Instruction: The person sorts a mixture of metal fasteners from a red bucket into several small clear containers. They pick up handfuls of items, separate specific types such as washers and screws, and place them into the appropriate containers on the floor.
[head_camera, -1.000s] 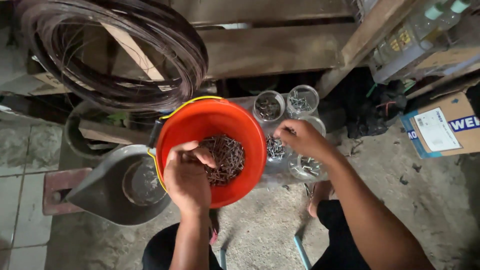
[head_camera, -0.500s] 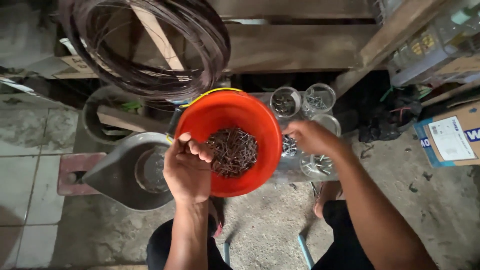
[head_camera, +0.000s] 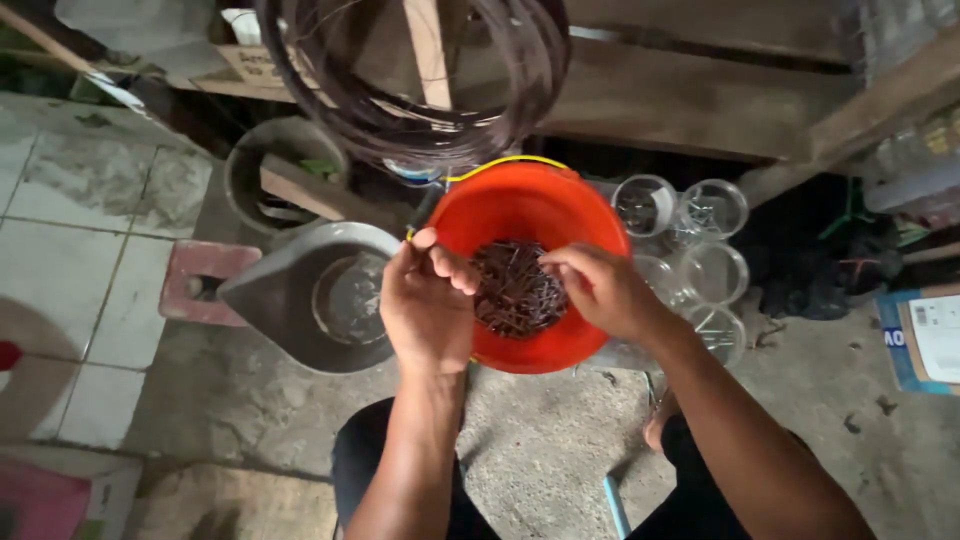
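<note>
A: How are the hands positioned?

B: Both are held over the orange bucket (head_camera: 545, 215). The left hand (head_camera: 428, 310) is curled above the near-left part of the rim, fingers loosely bent; whether anything is pinched in it cannot be told. The right hand (head_camera: 600, 290) is lowered over the nails (head_camera: 515, 290) at the right side of the pile, fingers drawn together and pointing down. Contact with the pile is likely, but a held nail cannot be confirmed.

A: How should the picking be done well?

B: As a judgement: single nails are best lifted by the shank near the head, with points directed away from the palm. The pile should be loosened from the top, not dug into, so tangled pieces are not dragged over the rim. The bucket should be kept level.

A: How do the nails look, and where are they?

B: A dark, rust-brown heap of thin crossed pieces is seen at the bottom centre of the bucket, which stands on the concrete floor (head_camera: 530, 440) in front of the person's knees.

A: What lies around it?

B: Clear plastic jars (head_camera: 712, 262) are grouped just beside the bucket's right edge, some with small metal pieces inside. A grey metal scoop pan (head_camera: 300, 295) is just beside its left. A coil of dark wire (head_camera: 420, 80) hangs above.
</note>
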